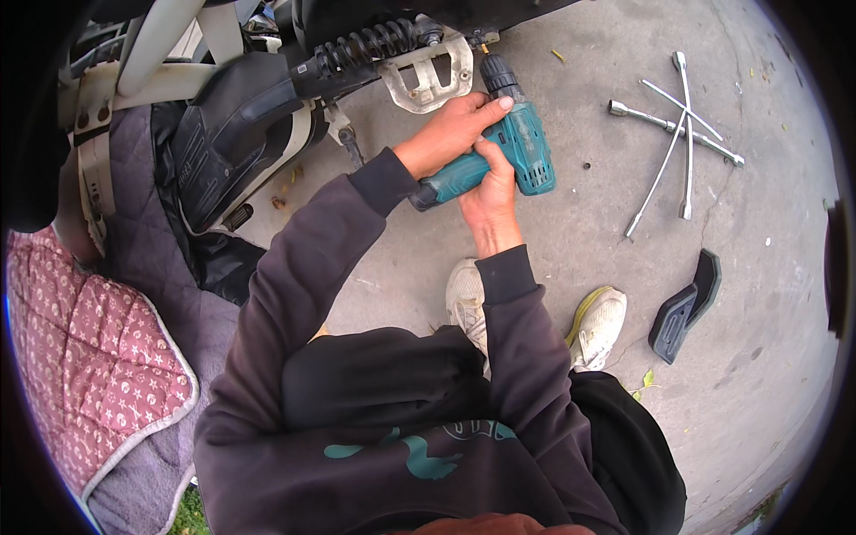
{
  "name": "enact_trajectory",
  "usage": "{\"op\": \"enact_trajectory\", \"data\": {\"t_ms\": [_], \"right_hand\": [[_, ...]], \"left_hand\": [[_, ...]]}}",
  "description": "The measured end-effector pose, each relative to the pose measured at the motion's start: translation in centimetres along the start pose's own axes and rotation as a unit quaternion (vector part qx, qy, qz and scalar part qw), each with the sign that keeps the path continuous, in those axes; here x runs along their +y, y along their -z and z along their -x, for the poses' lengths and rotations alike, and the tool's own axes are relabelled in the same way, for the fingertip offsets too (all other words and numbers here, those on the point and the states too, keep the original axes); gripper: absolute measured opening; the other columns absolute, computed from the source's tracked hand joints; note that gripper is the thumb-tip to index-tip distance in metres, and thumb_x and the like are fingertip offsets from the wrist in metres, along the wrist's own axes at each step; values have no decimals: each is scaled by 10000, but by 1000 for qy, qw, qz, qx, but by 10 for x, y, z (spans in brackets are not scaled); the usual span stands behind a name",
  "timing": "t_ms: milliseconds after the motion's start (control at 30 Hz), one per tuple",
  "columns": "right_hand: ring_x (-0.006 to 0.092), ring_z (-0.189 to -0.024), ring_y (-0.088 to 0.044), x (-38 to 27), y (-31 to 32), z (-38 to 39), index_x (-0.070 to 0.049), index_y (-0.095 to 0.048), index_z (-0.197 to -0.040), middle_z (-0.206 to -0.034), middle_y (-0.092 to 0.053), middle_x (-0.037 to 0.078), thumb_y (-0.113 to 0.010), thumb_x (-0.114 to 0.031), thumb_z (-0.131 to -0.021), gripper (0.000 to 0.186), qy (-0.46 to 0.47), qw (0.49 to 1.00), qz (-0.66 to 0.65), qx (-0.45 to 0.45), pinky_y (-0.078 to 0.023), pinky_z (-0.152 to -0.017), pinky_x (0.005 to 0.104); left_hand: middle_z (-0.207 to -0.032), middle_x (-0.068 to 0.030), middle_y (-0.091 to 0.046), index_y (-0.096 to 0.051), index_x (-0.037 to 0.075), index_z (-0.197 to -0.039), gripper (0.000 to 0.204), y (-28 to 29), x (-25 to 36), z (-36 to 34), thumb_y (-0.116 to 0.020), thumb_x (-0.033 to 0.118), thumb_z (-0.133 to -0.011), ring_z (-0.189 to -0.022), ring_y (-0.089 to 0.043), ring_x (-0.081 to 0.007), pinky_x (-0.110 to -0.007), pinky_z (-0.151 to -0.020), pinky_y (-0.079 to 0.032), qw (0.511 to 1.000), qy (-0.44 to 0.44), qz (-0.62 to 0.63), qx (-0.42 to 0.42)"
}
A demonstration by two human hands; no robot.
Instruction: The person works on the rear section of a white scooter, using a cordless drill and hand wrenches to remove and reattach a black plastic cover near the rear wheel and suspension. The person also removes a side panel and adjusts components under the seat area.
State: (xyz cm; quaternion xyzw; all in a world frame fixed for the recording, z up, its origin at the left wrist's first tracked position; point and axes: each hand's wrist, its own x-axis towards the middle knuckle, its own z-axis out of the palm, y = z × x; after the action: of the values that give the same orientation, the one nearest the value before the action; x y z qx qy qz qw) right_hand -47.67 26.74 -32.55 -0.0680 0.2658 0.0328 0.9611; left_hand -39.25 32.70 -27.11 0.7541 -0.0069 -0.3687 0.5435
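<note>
Both my hands are on a teal and black cordless drill [535, 147], which lies on its side with its black chuck [501, 76] pointing away from me. My left hand [450, 129] is closed over the drill's left side, its thumb along the body behind the chuck. Just below it, my right hand [490, 192] is closed around the upper handle. The bit's tip reaches the underside of a scooter-like vehicle, beside a pale metal footrest bracket [432, 78]. Whether the tip sits on a fastener is too small to tell.
A coil-spring shock absorber [370, 46] and a black plastic cover [236, 134] belong to the vehicle. Chrome wrenches [685, 134] lie crossed on the concrete at right, with a black plastic piece [685, 308] nearer. A pink quilted cover [98, 357] hangs at left.
</note>
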Motion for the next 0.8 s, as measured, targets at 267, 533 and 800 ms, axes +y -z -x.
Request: {"op": "enact_trajectory", "data": {"t_ms": [267, 533, 800], "right_hand": [[240, -1129, -607, 3, 18, -15, -75, -535, -1289, -1193, -612, 54, -616, -176, -907, 403, -98, 988, -115, -33, -499, -981, 449], [144, -834, -609, 4, -8, -6, -63, -616, -1070, -855, -598, 22, -666, -137, -897, 195, 8, 1000, -26, 10, -540, -758, 308], [174, -703, -576, -3, -14, 0, -60, -552, -962, -763, -555, 42, -677, -105, -886, 153, 7, 999, -44, 31, -521, -656, 318]], "left_hand": [[-994, -81, -648, -588, -30, -1178, 562, 5, 5, -1, -548, 499, -991, -873, -616, -128, -268, -745, -520, 987, 20, -160, 20], [-1267, -250, -619, -343, -34, -1449, 843, 7, 4, 46, -508, 626, -951, -1167, -614, -394, -428, -943, -491, 941, -26, -335, 35], [-832, -240, -684, -614, -45, -1069, 662, 3, 0, 72, -520, 600, -952, -803, -671, -436, -490, -715, -509, 916, 15, -392, 80]]}}
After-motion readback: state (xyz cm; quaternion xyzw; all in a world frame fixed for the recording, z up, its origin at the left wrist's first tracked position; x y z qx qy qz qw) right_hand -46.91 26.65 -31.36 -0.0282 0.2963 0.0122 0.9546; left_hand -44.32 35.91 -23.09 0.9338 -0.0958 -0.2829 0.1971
